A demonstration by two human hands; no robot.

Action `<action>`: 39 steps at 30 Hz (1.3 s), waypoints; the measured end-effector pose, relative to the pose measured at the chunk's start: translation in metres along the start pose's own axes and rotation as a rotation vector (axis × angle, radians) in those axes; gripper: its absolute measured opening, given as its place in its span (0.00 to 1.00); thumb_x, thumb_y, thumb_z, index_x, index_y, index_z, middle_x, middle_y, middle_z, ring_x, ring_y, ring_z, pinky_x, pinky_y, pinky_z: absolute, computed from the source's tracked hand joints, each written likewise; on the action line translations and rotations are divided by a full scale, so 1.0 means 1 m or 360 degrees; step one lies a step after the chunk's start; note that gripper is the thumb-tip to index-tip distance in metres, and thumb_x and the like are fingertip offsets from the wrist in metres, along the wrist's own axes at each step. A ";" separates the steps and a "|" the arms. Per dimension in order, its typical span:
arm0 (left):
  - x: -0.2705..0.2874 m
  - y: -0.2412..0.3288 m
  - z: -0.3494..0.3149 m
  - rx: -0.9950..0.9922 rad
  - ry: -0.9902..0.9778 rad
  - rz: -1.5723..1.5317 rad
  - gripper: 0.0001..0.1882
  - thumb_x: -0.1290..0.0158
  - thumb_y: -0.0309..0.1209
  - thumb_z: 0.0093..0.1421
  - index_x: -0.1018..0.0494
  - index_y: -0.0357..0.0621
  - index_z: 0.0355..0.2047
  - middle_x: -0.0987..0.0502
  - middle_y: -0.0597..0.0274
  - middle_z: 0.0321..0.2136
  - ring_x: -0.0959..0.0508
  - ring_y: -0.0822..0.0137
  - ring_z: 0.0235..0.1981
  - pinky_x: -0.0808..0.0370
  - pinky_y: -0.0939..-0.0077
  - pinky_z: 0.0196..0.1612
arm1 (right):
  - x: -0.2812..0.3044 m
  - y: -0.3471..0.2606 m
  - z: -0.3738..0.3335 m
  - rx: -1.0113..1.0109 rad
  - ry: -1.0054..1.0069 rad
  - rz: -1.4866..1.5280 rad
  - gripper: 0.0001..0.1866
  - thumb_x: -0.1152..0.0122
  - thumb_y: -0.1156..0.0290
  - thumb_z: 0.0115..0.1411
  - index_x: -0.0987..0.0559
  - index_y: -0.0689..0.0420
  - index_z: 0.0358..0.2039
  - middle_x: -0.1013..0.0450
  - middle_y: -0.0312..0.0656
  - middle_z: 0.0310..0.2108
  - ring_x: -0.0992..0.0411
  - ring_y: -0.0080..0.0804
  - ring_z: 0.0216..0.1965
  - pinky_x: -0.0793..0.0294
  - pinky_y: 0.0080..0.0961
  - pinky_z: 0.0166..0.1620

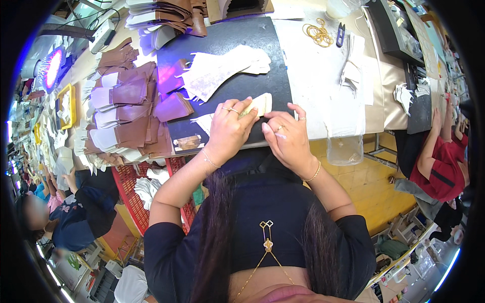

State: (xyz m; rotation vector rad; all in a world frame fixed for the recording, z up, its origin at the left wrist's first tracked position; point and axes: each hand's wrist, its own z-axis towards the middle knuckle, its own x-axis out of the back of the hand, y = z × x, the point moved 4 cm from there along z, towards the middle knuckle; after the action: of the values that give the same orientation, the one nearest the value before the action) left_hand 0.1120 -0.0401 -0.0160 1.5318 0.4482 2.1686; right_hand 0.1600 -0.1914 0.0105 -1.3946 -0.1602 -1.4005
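My left hand [231,125] is closed on a small pale yellow piece [262,104], its fingers lying over the near part. Just right of that piece, my right hand [290,135] has its fingers curled with the fingertips pinched together. Whatever it may hold is too small to make out. Under my left wrist lies a white cut piece [203,122], partly hidden. Beyond my hands, a fan of white cut pieces [214,70] with thin strips at the ends rests on the black mat [275,43].
Stacks of brown and white pieces [126,108] fill the table's left side. On the right lie yellow rubber bands [318,33], a dark thread snipper [340,35] and a tied white bundle [352,63]. A red crate [132,194] stands below the left edge. Other people sit at both sides.
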 end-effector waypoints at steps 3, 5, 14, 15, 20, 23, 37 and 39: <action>0.003 -0.011 0.005 0.0094 -0.0057 -0.0221 0.11 0.32 0.29 0.52 0.16 0.42 0.37 0.18 0.58 0.41 0.21 0.58 0.41 0.25 0.64 0.45 | 0.009 0.005 -0.004 -0.0139 0.0214 0.0194 0.05 0.39 0.70 0.65 0.21 0.54 0.32 0.23 0.37 0.31 0.21 0.33 0.44 0.40 0.44 0.61; 0.003 -0.018 0.009 0.0191 -0.0114 -0.0365 0.12 0.31 0.30 0.52 0.15 0.42 0.37 0.18 0.59 0.40 0.21 0.59 0.40 0.24 0.66 0.44 | 0.014 0.015 -0.005 -0.0262 0.0247 0.0201 0.06 0.42 0.69 0.68 0.20 0.55 0.35 0.22 0.37 0.33 0.21 0.33 0.44 0.41 0.42 0.61; 0.009 -0.025 0.018 0.0386 -0.0347 -0.0491 0.13 0.33 0.32 0.56 0.16 0.41 0.40 0.17 0.57 0.42 0.18 0.58 0.43 0.22 0.67 0.49 | 0.014 0.029 -0.017 -0.0431 0.0286 0.0502 0.13 0.52 0.66 0.75 0.22 0.60 0.46 0.26 0.48 0.45 0.25 0.39 0.50 0.29 0.34 0.55; 0.011 -0.025 0.019 0.0388 -0.0351 -0.0501 0.14 0.33 0.32 0.56 0.17 0.41 0.41 0.17 0.57 0.42 0.18 0.57 0.43 0.23 0.67 0.49 | 0.010 0.027 -0.018 -0.0379 0.0311 0.0551 0.13 0.52 0.66 0.75 0.23 0.60 0.47 0.27 0.49 0.46 0.26 0.39 0.50 0.28 0.34 0.55; 0.011 -0.028 0.022 0.0562 -0.0451 -0.0591 0.18 0.32 0.32 0.56 0.19 0.40 0.45 0.17 0.55 0.41 0.18 0.58 0.43 0.23 0.68 0.49 | -0.009 0.026 -0.021 -0.0302 0.0371 0.0707 0.15 0.54 0.65 0.76 0.28 0.60 0.54 0.31 0.50 0.50 0.27 0.40 0.53 0.27 0.34 0.56; 0.010 -0.029 0.022 0.0630 -0.0460 -0.0633 0.19 0.32 0.31 0.55 0.20 0.39 0.46 0.18 0.55 0.41 0.18 0.60 0.43 0.24 0.69 0.49 | -0.011 0.028 -0.019 -0.0310 0.0377 0.0670 0.15 0.54 0.65 0.76 0.28 0.61 0.54 0.32 0.50 0.51 0.27 0.39 0.53 0.28 0.34 0.58; 0.017 -0.025 0.018 0.0440 -0.0206 -0.0684 0.19 0.30 0.28 0.52 0.20 0.40 0.44 0.20 0.56 0.44 0.20 0.60 0.47 0.25 0.69 0.52 | -0.013 0.027 -0.013 -0.0357 0.0476 0.0932 0.12 0.49 0.68 0.73 0.27 0.59 0.53 0.31 0.49 0.50 0.28 0.45 0.50 0.27 0.36 0.54; 0.022 -0.024 0.018 0.0408 -0.0130 -0.0729 0.18 0.31 0.28 0.52 0.20 0.42 0.44 0.21 0.56 0.44 0.20 0.59 0.46 0.24 0.68 0.51 | -0.017 0.026 -0.012 -0.0243 0.0411 0.0762 0.13 0.47 0.70 0.72 0.27 0.58 0.53 0.31 0.50 0.51 0.28 0.47 0.50 0.26 0.37 0.53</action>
State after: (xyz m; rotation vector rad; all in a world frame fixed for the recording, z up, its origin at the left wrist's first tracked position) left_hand 0.1264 -0.0082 -0.0042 1.4610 0.9750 1.7389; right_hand 0.1658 -0.2006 -0.0209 -1.2532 0.4318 -1.1870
